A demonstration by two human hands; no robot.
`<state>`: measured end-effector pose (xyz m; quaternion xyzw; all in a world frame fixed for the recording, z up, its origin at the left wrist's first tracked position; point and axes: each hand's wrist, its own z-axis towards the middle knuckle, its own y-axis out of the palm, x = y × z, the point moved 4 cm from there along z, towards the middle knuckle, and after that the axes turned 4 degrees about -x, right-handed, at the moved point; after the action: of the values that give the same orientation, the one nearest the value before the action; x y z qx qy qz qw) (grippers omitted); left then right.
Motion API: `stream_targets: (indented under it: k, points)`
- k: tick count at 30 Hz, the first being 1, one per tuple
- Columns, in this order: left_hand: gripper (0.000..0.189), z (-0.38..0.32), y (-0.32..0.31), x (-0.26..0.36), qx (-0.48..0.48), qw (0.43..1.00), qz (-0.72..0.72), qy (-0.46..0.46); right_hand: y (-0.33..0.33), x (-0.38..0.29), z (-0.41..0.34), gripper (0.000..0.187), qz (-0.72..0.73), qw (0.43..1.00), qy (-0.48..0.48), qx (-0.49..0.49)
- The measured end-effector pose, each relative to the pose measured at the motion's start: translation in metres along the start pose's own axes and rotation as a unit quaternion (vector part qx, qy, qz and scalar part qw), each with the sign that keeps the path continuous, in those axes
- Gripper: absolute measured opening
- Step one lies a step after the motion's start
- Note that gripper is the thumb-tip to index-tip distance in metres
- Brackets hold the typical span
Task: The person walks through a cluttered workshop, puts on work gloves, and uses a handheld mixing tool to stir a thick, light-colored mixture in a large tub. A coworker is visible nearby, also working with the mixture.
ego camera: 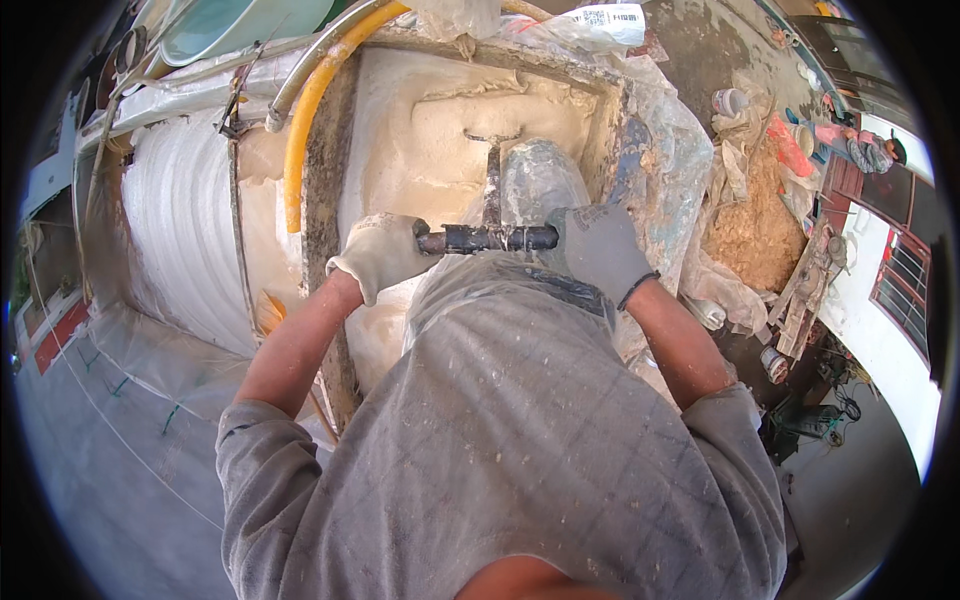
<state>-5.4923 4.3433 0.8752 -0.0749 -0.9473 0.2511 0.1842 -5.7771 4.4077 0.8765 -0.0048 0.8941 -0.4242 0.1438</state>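
My left hand [386, 253], in a dusty cream glove, grips the left end of a T-shaped handle [491, 238] wrapped in dark tape. My right hand [600, 244], in a grey coated glove, is closed around its right end. From the handle a mud-caked shaft [493, 184] runs away from me to a thin curved crosspiece [492, 136]. That end rests at the surface of a pale beige paste [450, 120] in a rough-walled trough [326, 180]. My plastic-wrapped leg [544, 180] stands in the trough beside the shaft; the foot is hard to make out.
A yellow hose [306, 127] hangs over the left trough wall. Left of it is a white ribbed surface [180, 225]. Crumpled plastic sheeting [675, 142] covers the right wall. Farther right are a brown heap [757, 217], wooden boards [806, 289] and a person [862, 146]. A large tub [217, 30] stands upper left.
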Motion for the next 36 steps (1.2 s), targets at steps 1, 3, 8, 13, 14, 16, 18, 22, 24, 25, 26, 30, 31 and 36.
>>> stream_targets:
  k: [1,3,8,13,14,16,18,22,24,25,26,30,31,36]
  points:
    - [0.044,0.010,-0.012,-0.006,0.029,0.999,0.018,0.015,-0.006,0.002,0.019,0.022,-0.007,1.000,0.006,0.007]
    - [0.046,0.047,-0.030,-0.017,0.020,0.999,0.001,-0.026,-0.017,0.007,0.053,0.022,-0.023,1.000,-0.005,0.004]
    - [0.044,0.107,-0.091,-0.050,0.067,0.997,0.021,-0.030,-0.054,0.015,0.142,0.024,-0.024,0.996,-0.045,0.078]
    - [0.044,0.125,-0.118,-0.063,0.064,0.997,0.038,-0.022,-0.065,0.021,0.170,0.029,-0.001,0.998,-0.029,0.050]
    - [0.039,0.124,-0.112,-0.064,0.060,0.997,0.023,-0.035,-0.062,0.020,0.166,0.024,-0.016,0.997,-0.043,0.069]
    - [0.039,0.117,-0.093,-0.063,0.065,0.997,0.011,-0.031,-0.045,0.024,0.160,0.025,0.024,0.999,-0.011,0.027]
    - [0.041,0.105,-0.067,-0.062,0.087,0.996,-0.015,-0.013,-0.019,0.022,0.142,0.028,0.053,0.999,-0.001,0.004]
    - [0.039,0.057,0.024,-0.052,0.053,0.996,-0.062,-0.025,0.044,-0.008,0.078,0.036,-0.028,0.997,-0.006,-0.070]
    - [0.041,0.020,0.074,-0.040,0.026,0.996,-0.086,-0.017,0.062,-0.033,0.039,0.039,-0.031,0.994,-0.029,-0.104]
    - [0.042,0.004,0.091,-0.035,0.013,0.997,-0.081,-0.009,0.058,-0.042,0.026,0.039,-0.038,0.994,-0.054,-0.090]
    - [0.042,-0.005,0.096,-0.034,0.035,0.995,-0.092,-0.015,0.054,-0.049,0.022,0.040,-0.052,0.989,-0.063,-0.120]
    - [0.040,-0.045,0.081,-0.042,0.018,0.978,-0.203,-0.046,-0.005,-0.059,0.026,0.029,-0.084,0.986,-0.093,-0.112]
    - [0.040,-0.051,0.066,-0.047,0.038,0.980,-0.191,-0.037,-0.022,-0.063,0.034,0.027,-0.098,0.985,-0.119,-0.080]
    - [0.045,-0.049,0.027,-0.082,0.058,0.968,-0.212,-0.120,-0.073,-0.084,0.108,0.020,-0.103,0.971,-0.217,0.016]
